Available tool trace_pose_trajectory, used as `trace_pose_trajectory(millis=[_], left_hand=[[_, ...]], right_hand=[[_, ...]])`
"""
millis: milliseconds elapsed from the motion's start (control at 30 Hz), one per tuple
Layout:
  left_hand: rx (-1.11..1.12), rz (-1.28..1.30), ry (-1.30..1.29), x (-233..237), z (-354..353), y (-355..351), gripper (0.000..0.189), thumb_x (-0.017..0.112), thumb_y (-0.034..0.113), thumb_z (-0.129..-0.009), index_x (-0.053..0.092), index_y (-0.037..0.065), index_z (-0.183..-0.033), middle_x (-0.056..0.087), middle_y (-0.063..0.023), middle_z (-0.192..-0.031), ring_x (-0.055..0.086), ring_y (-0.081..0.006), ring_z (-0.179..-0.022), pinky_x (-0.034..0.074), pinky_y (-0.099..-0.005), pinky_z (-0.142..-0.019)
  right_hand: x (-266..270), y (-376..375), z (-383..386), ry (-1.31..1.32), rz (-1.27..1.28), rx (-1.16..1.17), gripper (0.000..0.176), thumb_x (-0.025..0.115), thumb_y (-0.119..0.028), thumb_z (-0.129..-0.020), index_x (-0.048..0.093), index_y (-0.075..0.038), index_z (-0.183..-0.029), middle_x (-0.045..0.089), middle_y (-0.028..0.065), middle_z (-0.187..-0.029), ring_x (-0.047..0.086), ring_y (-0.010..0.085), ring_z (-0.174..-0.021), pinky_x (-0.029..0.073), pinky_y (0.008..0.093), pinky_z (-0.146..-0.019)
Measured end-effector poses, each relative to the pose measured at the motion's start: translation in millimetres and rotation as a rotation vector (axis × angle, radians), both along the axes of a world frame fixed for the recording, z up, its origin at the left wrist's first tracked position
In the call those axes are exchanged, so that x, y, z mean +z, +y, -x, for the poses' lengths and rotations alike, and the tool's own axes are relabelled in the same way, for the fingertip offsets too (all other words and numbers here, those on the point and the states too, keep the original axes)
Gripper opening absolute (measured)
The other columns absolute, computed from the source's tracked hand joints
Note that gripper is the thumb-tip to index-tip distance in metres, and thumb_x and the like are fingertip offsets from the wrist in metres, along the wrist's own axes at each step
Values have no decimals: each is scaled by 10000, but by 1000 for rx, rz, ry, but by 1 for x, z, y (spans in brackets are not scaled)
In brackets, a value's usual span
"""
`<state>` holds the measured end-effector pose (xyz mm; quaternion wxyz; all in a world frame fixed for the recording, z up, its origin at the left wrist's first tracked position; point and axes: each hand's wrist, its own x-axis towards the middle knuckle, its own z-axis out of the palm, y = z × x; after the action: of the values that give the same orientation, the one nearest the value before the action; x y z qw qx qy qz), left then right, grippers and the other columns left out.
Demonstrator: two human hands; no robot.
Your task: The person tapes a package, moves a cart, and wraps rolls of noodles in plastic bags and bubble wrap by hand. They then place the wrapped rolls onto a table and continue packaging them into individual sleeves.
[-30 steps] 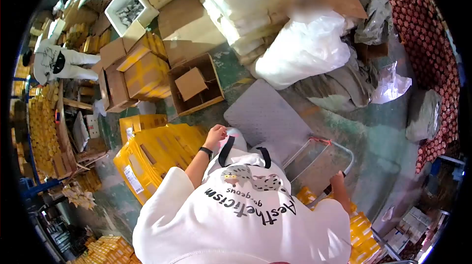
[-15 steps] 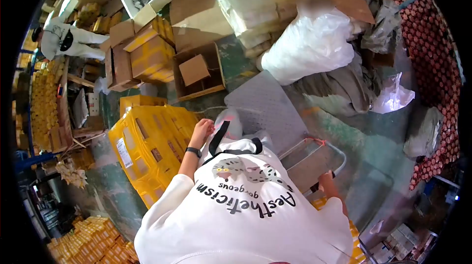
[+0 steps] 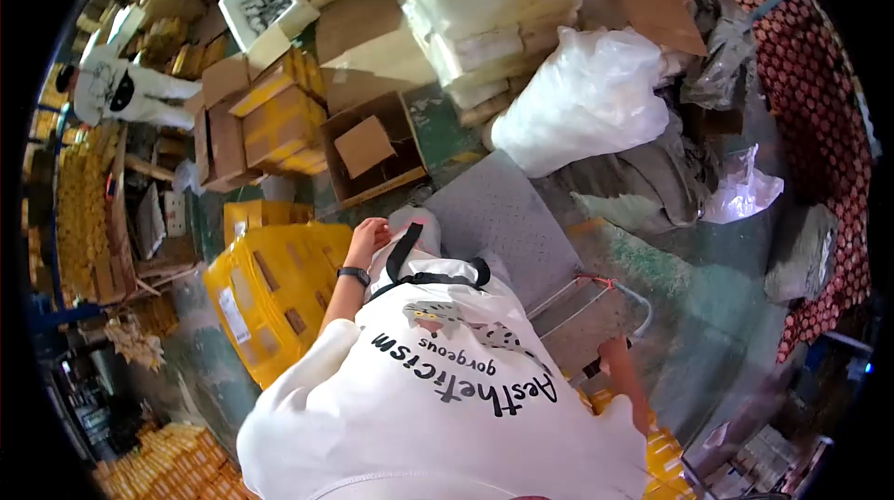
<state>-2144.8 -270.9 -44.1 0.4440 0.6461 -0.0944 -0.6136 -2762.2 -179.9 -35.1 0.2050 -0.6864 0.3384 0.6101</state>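
Note:
My right hand (image 3: 614, 354) is closed on the handle (image 3: 592, 371) of a platform trolley, over its black grip. The trolley's grey deck (image 3: 503, 225) lies ahead of my legs, joined to a bent metal frame with a red tie on it. My left hand (image 3: 371, 235), with a black band on the wrist, hangs in front of my left thigh. Its fingers are loosely curled and nothing shows in them. Beside it stands a large box wrapped in yellow tape (image 3: 289, 281) with a white label.
An open cardboard box (image 3: 372, 185) and taped cartons (image 3: 284, 123) stand ahead on the left. A white foam box (image 3: 270, 6) is behind them. Large white plastic bags (image 3: 582, 104) lie ahead on the right. Another person (image 3: 140, 86) in white stands far left.
My left hand has moved slightly left and closer to my body. My right hand stays on the trolley handle. The view has shifted a little, and the trolley deck appears slightly lower.

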Motion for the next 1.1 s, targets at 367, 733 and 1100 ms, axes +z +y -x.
trace_pose_trajectory(millis=[367,733,1100], left_hand=[[-591,123,-297,-7,-61,-279,149,564,188,-883,588,45,-922,614,-45,-733,590,-132,-668,477,-259,-594],[-643,1682,-1621,322,-17,-587,630,702,327,-747,454,60,-1262,442,-106,-1310,358,-306,-1269,247,-476,-1092],[-640,1511,-1629,300,14,-647,469,699,426,-695,595,29,-924,618,-136,-855,561,-288,-873,393,-404,-824]], right_hand=[[-144,-35,-88,-624,309,-881,369,649,-415,-737,685,-85,-898,644,115,-985,597,316,-911,476,398,-792],[55,-340,-398,-1201,710,-1382,317,629,-293,-822,579,-69,-1041,635,109,-938,612,237,-875,469,347,-748],[-30,-153,-364,-826,577,-1539,328,632,-310,-826,624,-62,-1040,665,92,-863,628,182,-804,486,322,-731]])
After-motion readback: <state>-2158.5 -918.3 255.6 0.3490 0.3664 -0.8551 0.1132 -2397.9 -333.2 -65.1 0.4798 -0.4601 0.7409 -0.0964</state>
